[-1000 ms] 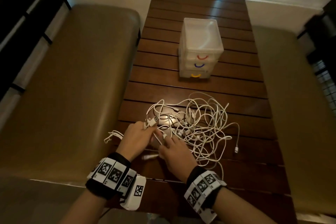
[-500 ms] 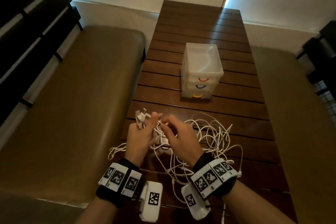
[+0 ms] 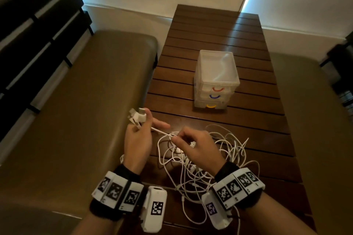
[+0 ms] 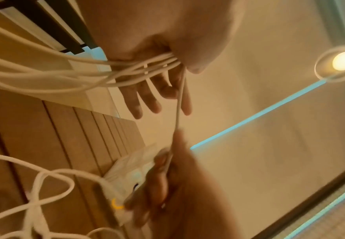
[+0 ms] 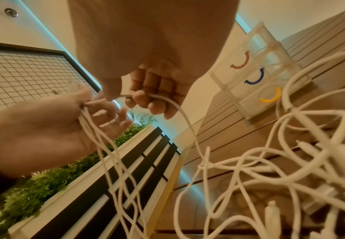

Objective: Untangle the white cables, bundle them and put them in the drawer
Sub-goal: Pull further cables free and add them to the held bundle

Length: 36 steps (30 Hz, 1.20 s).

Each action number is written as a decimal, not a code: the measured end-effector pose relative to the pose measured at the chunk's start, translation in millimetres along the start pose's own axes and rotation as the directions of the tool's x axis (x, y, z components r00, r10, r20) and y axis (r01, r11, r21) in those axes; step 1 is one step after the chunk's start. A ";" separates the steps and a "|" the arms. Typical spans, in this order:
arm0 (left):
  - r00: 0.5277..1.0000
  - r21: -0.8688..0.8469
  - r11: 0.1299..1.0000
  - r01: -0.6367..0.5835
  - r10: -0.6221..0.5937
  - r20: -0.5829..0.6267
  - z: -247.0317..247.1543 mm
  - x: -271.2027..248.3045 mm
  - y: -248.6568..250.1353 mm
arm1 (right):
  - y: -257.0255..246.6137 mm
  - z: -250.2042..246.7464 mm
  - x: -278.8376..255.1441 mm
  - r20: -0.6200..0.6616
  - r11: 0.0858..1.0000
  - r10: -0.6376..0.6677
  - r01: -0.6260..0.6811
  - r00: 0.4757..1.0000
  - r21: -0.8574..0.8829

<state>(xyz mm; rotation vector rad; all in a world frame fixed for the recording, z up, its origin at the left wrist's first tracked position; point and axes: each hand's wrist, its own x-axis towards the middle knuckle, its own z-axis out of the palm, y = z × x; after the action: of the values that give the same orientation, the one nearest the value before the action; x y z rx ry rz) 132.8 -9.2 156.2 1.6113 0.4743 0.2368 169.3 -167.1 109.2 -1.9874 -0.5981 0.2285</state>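
A tangle of white cables [image 3: 200,160] lies on the near part of the slatted wooden table [image 3: 214,30]. My left hand [image 3: 140,129] is raised at the table's left edge and pinches several cable ends with their plugs [image 3: 138,117] under its thumb, the other fingers loosely extended. My right hand [image 3: 177,137] pinches one cable strand [image 3: 160,131] that runs taut to the left hand. In the left wrist view the cables [image 4: 147,67] cross the palm. In the right wrist view the right hand [image 5: 130,95] holds the strand. The clear drawer unit [image 3: 215,80] stands behind, all drawers closed.
The drawer unit has red [image 3: 217,88], blue [image 3: 214,97] and yellow [image 3: 211,106] handles. Olive cushioned benches flank the table on the left [image 3: 76,120] and right [image 3: 309,120]. A dark slatted backrest [image 3: 38,25] rises at far left. The wall is close behind the table.
Both hands rose off the tangle on the table. The left hand carried the gathered plug ends up and left, and the right hand drew one strand out taut between them.
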 end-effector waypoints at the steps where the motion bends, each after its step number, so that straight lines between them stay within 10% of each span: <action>1: 1.000 -0.022 1.000 -0.015 0.015 -0.018 -2.7 0.1 5.6 | 2.2 -4.0 -0.6 0.017 1.000 -0.001 0.001 1.000 -0.008; 8: 0.983 -0.460 0.888 -0.019 0.101 0.156 -23.5 8.8 51.9 | 25.0 -35.2 -4.8 -0.032 0.998 0.056 -0.056 0.998 -0.023; 18: 0.957 -0.136 0.990 -0.030 0.068 0.283 4.8 -4.6 13.0 | -1.6 -48.0 -8.1 -0.143 0.995 0.045 -0.058 0.989 -0.087; 23: 0.869 0.125 0.992 -0.027 -0.039 0.493 20.4 -18.3 -1.1 | -12.6 -43.2 -18.0 -0.049 0.994 -0.020 0.015 0.999 -0.107; 28: 0.825 0.359 0.897 -0.259 0.012 0.565 13.7 -17.8 -9.7 | -1.0 -45.0 -26.8 0.055 0.977 -0.023 0.034 0.998 -0.213; 36: 0.997 -0.335 0.941 -0.040 0.062 0.053 -55.9 25.5 29.3 | 30.0 -65.4 -39.2 -0.087 0.986 0.146 -0.152 0.985 -0.068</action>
<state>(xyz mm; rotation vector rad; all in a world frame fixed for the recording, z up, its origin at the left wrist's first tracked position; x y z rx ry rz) 136.3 51.1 187.6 1.2949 0.3238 0.2886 171.5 -249.0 110.5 -2.1052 -0.4105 0.2176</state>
